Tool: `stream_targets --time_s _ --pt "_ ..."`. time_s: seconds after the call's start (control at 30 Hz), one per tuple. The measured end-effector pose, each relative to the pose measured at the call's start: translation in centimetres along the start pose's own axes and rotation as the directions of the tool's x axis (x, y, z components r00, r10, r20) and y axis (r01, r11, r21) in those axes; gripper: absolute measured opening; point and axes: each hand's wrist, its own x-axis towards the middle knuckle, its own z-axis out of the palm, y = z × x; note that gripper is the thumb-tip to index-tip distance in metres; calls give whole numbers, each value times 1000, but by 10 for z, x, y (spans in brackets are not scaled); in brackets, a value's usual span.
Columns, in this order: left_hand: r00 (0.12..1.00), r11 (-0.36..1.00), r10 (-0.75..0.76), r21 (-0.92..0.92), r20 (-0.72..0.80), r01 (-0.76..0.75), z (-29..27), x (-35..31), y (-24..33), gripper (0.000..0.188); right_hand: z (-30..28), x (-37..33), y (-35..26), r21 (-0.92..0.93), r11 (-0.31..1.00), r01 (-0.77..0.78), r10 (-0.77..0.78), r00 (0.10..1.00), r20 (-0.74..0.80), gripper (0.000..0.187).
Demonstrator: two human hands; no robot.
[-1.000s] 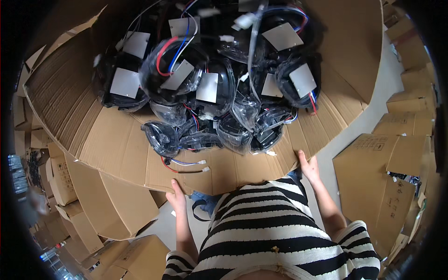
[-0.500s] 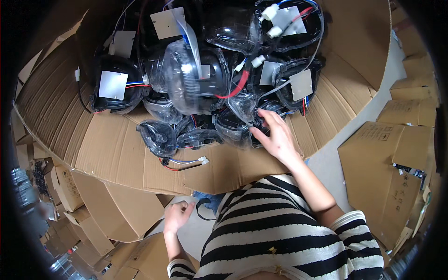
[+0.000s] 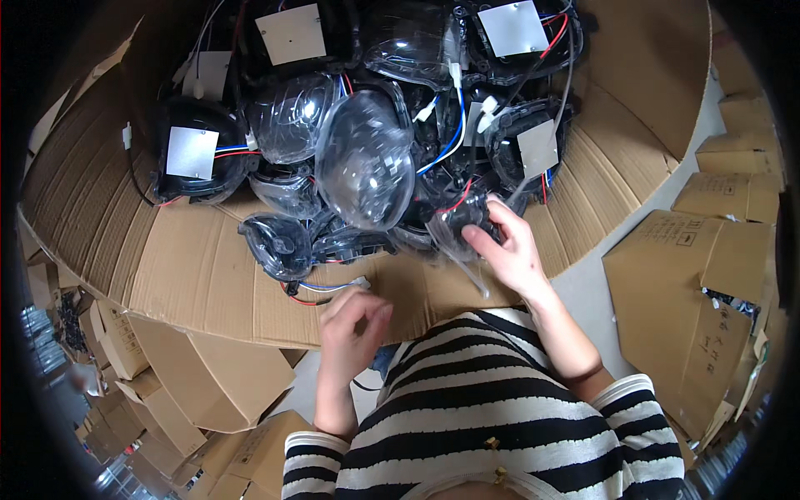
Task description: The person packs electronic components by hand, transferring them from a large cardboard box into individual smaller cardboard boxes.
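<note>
My right hand (image 3: 513, 250) grips a small lamp unit (image 3: 461, 227) with a black housing, a clear cover and a red wire, lifted at the near right of the pile. My left hand (image 3: 354, 327) is over the box's near edge, fingers curled in and slightly blurred, with nothing visible in them. Just beyond it lies a white connector (image 3: 360, 282) on coloured wires. A large clear-covered headlamp (image 3: 367, 162) rests lens up in the middle of the pile. Another small lamp (image 3: 279, 247) with a clear lens lies at the near left.
The big cardboard box (image 3: 192, 275) holds several black headlamps, some with silver plates (image 3: 192, 153) and loose wires. A grey cable (image 3: 565, 87) trails down the right side. More cartons (image 3: 658, 308) stand to the right, and others (image 3: 208, 367) at the lower left.
My right hand has taken hold of the small lamp and tilted it up. My left hand has risen to the box edge. The large headlamp has turned lens up and settled, and wires have shifted.
</note>
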Motion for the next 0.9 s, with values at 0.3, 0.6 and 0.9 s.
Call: stream_targets --time_s 0.3,0.6,0.9 --pt "911 927 233 205 340 -314 3 51 40 44 -5 -22 -38 -244 924 294 -175 893 415 19" --pt "906 973 205 26 371 -231 -3 45 37 31 -2 -23 -54 -200 930 309 -197 877 438 21" --pt "956 966 183 -224 228 -131 7 38 32 31 -1 -20 -55 -172 941 291 -201 891 407 24"
